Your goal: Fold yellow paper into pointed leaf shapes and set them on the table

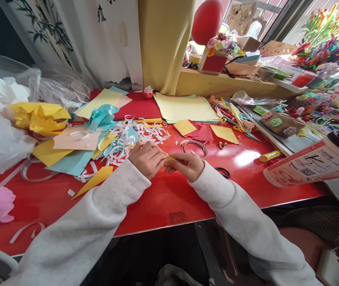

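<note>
Between my two hands is a small folded piece of yellow paper, mostly covered by the fingers. My left hand is closed on its left end, with the back of the hand towards me. Thumb and fingers of my right hand pinch the other end. Both hands are above the red table, near a heap of curled white paper strips. Just behind the right hand lies a roll of tape. Yellow paper squares and red paper lie farther back.
A paper cup with a black lid stands at the right. Scissors lie at the back right. Stacked yellow sheets sit along the back. Crumpled yellow paper and a white plastic bag crowd the left.
</note>
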